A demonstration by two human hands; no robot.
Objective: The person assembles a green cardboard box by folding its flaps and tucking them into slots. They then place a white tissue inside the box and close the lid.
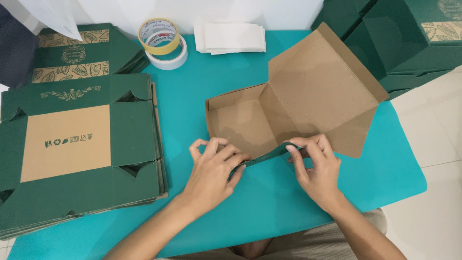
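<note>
Your left hand point(211, 171) and right hand point(315, 166) both work the near wall of the half-folded cardboard box point(269, 120), which sits on the teal mat point(269, 202) with its brown inside facing up and its lid panel leaning back. The fingers of each hand pinch the green front flap point(262, 156), thumbs on its near face. Judged from this grip, keep both pinches level and fold along the scored crease, so the wall stands square rather than bowing at the middle.

Left of the box lies a stack of flat green box blanks point(77, 154), the top one with a brown centre panel bearing a row of small green symbols and a leaf ornament above. Beyond the box, two tape rolls point(163, 43) are stacked, next to folded white sheets point(231, 37). Assembled green boxes point(409, 38) stand to its far right.
</note>
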